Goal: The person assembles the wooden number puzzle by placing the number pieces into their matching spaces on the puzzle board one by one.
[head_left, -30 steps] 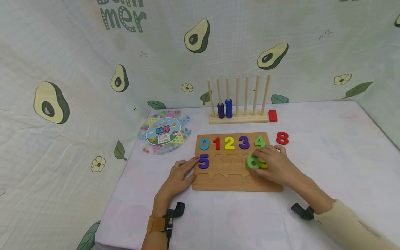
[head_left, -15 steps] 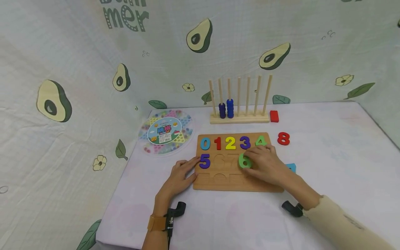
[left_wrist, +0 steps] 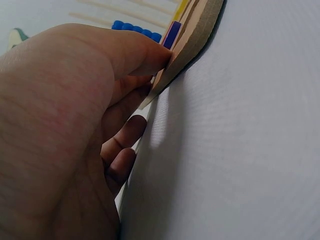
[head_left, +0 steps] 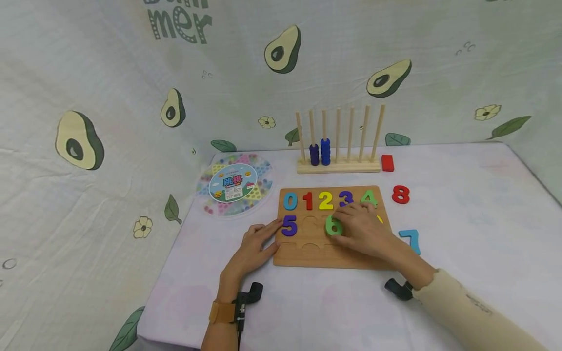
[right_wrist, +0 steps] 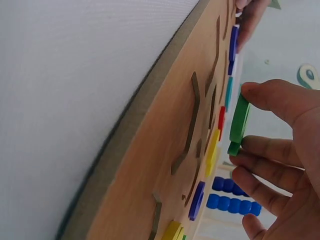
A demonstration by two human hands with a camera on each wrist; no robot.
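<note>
A green number 6 [head_left: 332, 226] is pinched between the thumb and fingertips of my right hand [head_left: 366, 231], over the second row of the wooden number board [head_left: 291, 254]. In the right wrist view the green 6 [right_wrist: 240, 119] is raised off the board. My left hand [head_left: 251, 249] touches the board's left edge with its thumb and fingertips, beside the purple 5 [head_left: 289, 226]. Colored numbers 0 to 4 fill the top row. A yellow piece [head_left: 380, 219] on the board is mostly hidden behind my right hand.
A blue 7 [head_left: 411, 239] and a red 8 [head_left: 401, 194] lie right of the board. Behind stands a wooden peg rack [head_left: 338, 167] with blue beads on two pegs, next to a red block [head_left: 388, 163]. A round game box [head_left: 232, 185] lies at the back left.
My right hand has carried the green 6 leftward along the second row, uncovering the blue 7. My left hand stays at the board's edge. The view has shifted slightly.
</note>
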